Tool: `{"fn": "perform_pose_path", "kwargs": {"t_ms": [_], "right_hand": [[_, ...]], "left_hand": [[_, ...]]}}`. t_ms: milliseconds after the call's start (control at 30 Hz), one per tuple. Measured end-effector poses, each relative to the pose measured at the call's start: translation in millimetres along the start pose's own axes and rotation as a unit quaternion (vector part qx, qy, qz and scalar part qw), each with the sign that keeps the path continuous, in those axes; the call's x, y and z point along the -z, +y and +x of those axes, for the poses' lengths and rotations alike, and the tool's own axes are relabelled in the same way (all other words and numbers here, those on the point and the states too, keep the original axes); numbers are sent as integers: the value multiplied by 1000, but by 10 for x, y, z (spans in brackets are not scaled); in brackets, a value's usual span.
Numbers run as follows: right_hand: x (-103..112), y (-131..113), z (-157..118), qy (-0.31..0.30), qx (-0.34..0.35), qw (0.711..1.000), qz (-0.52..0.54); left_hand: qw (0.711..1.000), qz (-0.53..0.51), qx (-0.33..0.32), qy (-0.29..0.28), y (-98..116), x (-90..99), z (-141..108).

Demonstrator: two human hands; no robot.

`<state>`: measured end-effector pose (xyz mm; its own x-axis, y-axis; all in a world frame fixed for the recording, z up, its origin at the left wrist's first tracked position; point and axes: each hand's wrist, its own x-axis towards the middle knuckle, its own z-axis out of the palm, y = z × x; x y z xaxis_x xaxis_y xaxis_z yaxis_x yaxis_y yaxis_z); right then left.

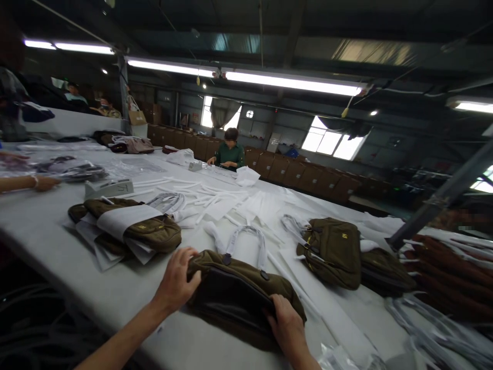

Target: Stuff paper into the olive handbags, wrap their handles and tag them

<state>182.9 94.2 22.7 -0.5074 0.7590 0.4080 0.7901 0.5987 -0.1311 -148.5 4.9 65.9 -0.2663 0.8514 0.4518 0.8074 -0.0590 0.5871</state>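
Olive fabric handbag, btm ctr of frame on white worktop: smooth dark panel facing cam, 1 arched handle visible in pale wrap. L hand grip pinches its left end; R hand grip pinches right end. Approx. 2 olive bags mid-left, stacked w/ crisp white paper sheets; 2 olive bags mid-right; 1 grey tape dispenser mid-left.

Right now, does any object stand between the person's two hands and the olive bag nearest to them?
Nothing visible does. The left hand grips the left end of the olive bag, and the right hand holds its right part. The wrapped handles extend away beyond the bag, not between.
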Motion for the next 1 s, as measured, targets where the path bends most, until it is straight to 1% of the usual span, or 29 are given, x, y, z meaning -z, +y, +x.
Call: {"fn": "perform_pose_path", "kwargs": {"t_ms": [33, 67, 100, 133, 200, 233, 300, 333, 367, 433, 500, 567, 633, 700, 767, 833, 933, 1000], "right_hand": [[75, -15, 29, -22, -12, 1000, 15], [170, -23, 64, -50, -23, 998, 38], [282, -22, 100, -81, -34, 994, 67], [405, -13, 132, -112, -46, 988, 99], [652, 16, 168, -158, -67, 974, 151], [758, 32, 168, -169, -76, 969, 164], [896, 61, 137, -170, -85, 968, 167], [920, 75, 112, -169, -85, 969, 161], [913, 90, 84, -168, -86, 970, 152], [807, 132, 20, -158, -87, 976, 118], [607, 187, -68, -124, -68, 988, 54], [362, 245, -189, -84, -33, 996, -6], [138, 299, -320, -40, 13, 998, -44], [-12, 349, -412, -11, 46, 996, -70], [-75, 390, -439, -9, 68, 993, -95], [-77, 404, -414, -34, 74, 990, -115], [-19, 351, -354, -51, 76, 982, -165], [50, 281, -321, -76, 72, 977, -188]], "left_hand": [[995, 47, -65, -61, 132, 13, 67], [982, 88, -119, -122, 251, 3, 138], [963, 122, -162, -178, 348, -28, 210], [946, 144, -189, -220, 416, -73, 279], [931, 147, -208, -261, 473, -177, 403], [924, 150, -217, -276, 470, -219, 457], [913, 154, -236, -295, 431, -267, 543], [909, 155, -245, -301, 404, -275, 572], [904, 156, -253, -306, 374, -276, 588], [897, 158, -267, -314, 303, -278, 573], [892, 165, -274, -320, 206, -305, 484], [888, 180, -271, -325, 90, -360, 338], [888, 199, -258, -325, -19, -427, 183], [890, 212, -246, -320, -95, -482, 76], [890, 214, -248, -318, -130, -510, 43], [884, 211, -262, -323, -131, -513, 67], [874, 210, -279, -337, -114, -503, 132], [869, 214, -282, -346, -111, -510, 164]]}}
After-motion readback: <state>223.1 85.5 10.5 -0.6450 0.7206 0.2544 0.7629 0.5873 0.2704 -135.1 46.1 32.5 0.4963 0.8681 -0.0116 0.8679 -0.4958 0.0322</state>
